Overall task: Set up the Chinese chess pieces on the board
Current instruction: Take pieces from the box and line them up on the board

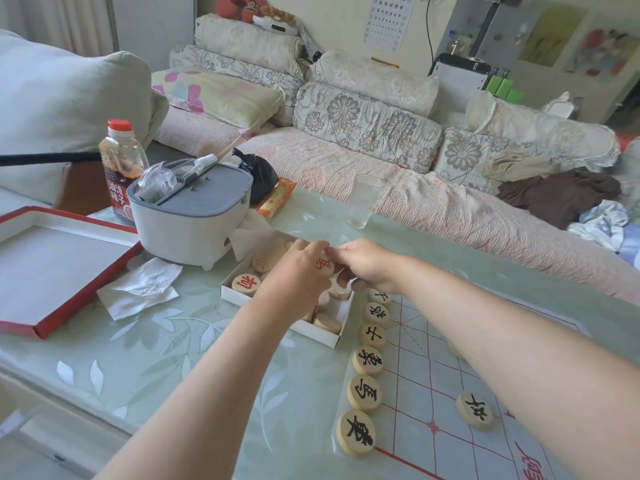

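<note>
A white cardboard box (322, 336) of round wooden chess pieces sits at the middle of the table. Both my hands reach into it. My left hand (298, 271) hovers over the pieces with curled fingers. My right hand (367, 265) meets it from the right, fingers bent down among the pieces. A red-lettered piece (323, 266) shows between the two hands; which hand holds it I cannot tell. Another red-lettered piece (246, 285) lies at the box's left end. The paper board (429, 393) with red lines lies to the right. Several black-lettered pieces (363, 392) line its left edge, and one black piece (475, 409) stands further in.
A grey-lidded white container (194, 216) stands just behind the box, with a chilli oil bottle (119, 161) beyond it. The red box lid (52, 268) lies at the left, crumpled tissue (142, 287) beside it. An empty glass (365, 200) stands at the table's far edge, before a sofa.
</note>
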### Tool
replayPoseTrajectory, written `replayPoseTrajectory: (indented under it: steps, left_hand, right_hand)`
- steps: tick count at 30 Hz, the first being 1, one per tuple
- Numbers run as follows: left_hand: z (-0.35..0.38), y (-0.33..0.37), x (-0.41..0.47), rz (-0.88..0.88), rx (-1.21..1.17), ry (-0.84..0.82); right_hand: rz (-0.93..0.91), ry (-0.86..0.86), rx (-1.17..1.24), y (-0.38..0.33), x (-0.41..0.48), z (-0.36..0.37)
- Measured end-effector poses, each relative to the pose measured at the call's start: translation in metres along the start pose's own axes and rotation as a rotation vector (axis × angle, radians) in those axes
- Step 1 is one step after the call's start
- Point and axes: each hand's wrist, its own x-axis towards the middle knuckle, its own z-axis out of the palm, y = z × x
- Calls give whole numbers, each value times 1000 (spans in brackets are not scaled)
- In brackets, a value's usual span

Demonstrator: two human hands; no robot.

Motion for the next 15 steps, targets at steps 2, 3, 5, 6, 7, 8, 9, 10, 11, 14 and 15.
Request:
replayPoseTrajectory:
  steps: [2, 3, 5, 6, 7, 8, 9, 10, 11, 14, 15]
  left_hand:
    - [-1, 1, 1, 3, 27, 44]
    - [-2, 1, 1, 2, 50, 42]
    - [-4, -2, 0, -38, 75, 25]
    - [-5, -4, 0, -72, 74, 18]
    - [-5, -6, 0, -98, 75, 7]
    - [-6, -8, 1, -110, 81, -1]
    - [-5, -10, 1, -115, 88, -14]
    - [-5, -10, 0, -116, 93, -23]
    - [-4, -11, 0, -117, 98, -31]
    - [-2, -11, 0, -114, 104, -42]
    - [-1, -10, 1, -113, 110, -48]
  right_hand:
    - [9, -4, 38, 2, 0, 1]
    - [12, 30, -6, 4, 0, 1]
    - [-15, 153, -231, 8, 0, 0]
    - [-41, 191, -392, 12, 0, -2]
    - [-60, 195, -556, 16, 1, -4]
    - [-63, 181, -683, 20, 1, -5]
    - [-56, 162, -751, 24, 1, -5]
    - [-45, 151, -771, 27, 2, -5]
    - [-31, 145, -768, 29, 3, -4]
    - [-26, 175, -771, 33, 9, 1]
    - [-33, 191, -775, 35, 11, 3]
